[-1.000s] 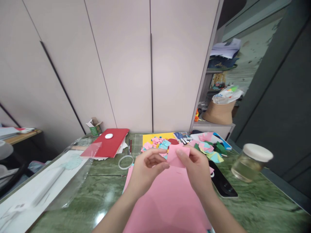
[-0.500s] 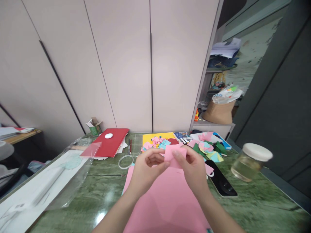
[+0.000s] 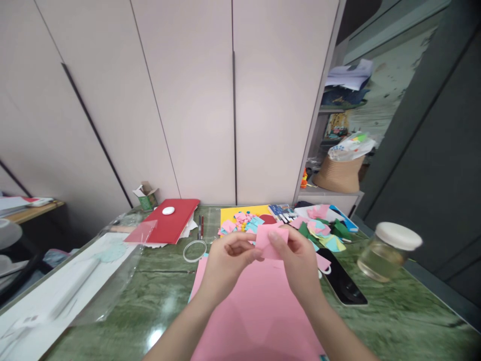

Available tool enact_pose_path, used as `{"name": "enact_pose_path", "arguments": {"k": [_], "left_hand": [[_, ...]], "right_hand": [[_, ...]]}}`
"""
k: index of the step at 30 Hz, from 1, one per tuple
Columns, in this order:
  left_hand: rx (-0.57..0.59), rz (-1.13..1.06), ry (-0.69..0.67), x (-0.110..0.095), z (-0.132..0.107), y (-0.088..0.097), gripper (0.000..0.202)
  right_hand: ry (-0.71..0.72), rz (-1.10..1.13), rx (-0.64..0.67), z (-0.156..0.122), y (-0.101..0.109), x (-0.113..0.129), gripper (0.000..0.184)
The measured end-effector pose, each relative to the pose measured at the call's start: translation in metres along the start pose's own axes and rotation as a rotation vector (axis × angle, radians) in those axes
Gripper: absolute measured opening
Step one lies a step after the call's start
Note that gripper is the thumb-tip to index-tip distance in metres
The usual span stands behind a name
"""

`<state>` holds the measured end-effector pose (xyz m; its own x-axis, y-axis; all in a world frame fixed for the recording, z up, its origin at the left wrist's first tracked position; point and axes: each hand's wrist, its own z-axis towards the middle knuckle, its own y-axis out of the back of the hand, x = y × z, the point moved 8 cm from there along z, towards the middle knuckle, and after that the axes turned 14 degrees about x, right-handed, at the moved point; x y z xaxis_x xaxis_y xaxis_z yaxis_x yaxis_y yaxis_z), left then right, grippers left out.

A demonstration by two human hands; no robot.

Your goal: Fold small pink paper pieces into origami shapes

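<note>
Both my hands are raised over a large pink sheet [image 3: 255,311] that lies on the green marbled table [image 3: 165,296]. Between them is a small pink paper piece [image 3: 267,239]. My left hand [image 3: 225,265] pinches its left edge with thumb and fingertips. My right hand [image 3: 298,263] holds its right side, thumb on the front. The piece hangs in the air, a little above the sheet.
Behind my hands lie heaps of small coloured paper squares [image 3: 323,231] on a yellow sheet [image 3: 240,213]. A black phone [image 3: 343,286] and a lidded glass jar [image 3: 389,250] are to the right, with a tape ring [image 3: 194,250], a red folder [image 3: 173,220] and clear plastic wrap [image 3: 86,281] to the left.
Both hands with the small pink piece have shifted slightly left, and the fingers have regripped and closed in on it. Nothing else on the table has moved.
</note>
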<state>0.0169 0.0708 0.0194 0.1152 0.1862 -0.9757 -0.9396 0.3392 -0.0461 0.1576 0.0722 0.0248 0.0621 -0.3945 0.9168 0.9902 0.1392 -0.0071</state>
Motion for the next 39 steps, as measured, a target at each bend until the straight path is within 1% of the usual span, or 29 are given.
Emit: {"name": "enact_pose_path", "arguments": {"k": [4, 8, 10, 15, 18, 23, 30, 33, 35, 37, 39], "left_hand": [[0.038, 0.0, -0.005, 0.0, 0.001, 0.001, 0.013], [0.101, -0.029, -0.111, -0.004, 0.001, 0.001, 0.012], [0.099, -0.006, -0.133, -0.006, 0.0, 0.002, 0.012], [0.016, 0.076, -0.058, -0.003, -0.001, 0.005, 0.021], [0.0, 0.103, -0.028, -0.003, -0.001, 0.004, 0.021], [0.023, 0.075, -0.013, -0.001, 0.0, 0.005, 0.018], [0.117, -0.006, -0.043, -0.001, 0.0, 0.001, 0.011], [0.135, 0.015, -0.07, -0.003, 0.001, -0.003, 0.008], [0.117, 0.064, -0.1, -0.005, 0.0, -0.004, 0.007], [0.043, 0.102, -0.099, -0.005, -0.001, -0.002, 0.011], [-0.038, 0.107, -0.066, -0.002, -0.002, 0.003, 0.016]], "right_hand": [[0.01, -0.048, -0.039, -0.001, 0.005, 0.0, 0.025], [0.018, -0.091, -0.067, -0.001, 0.009, 0.001, 0.025], [0.021, -0.098, -0.053, 0.0, 0.008, 0.002, 0.025], [0.008, -0.113, -0.056, 0.0, 0.007, 0.002, 0.029], [0.011, -0.112, -0.054, -0.001, 0.007, 0.001, 0.029], [-0.011, -0.077, -0.058, -0.002, 0.009, -0.002, 0.028], [-0.045, 0.082, -0.015, 0.001, 0.003, -0.013, 0.029], [-0.038, 0.023, -0.018, 0.001, 0.002, -0.012, 0.027], [-0.014, -0.052, -0.029, 0.0, 0.001, -0.008, 0.027], [0.012, -0.102, -0.034, -0.002, -0.001, -0.005, 0.027], [0.018, -0.119, -0.03, -0.002, -0.002, -0.005, 0.026]]}}
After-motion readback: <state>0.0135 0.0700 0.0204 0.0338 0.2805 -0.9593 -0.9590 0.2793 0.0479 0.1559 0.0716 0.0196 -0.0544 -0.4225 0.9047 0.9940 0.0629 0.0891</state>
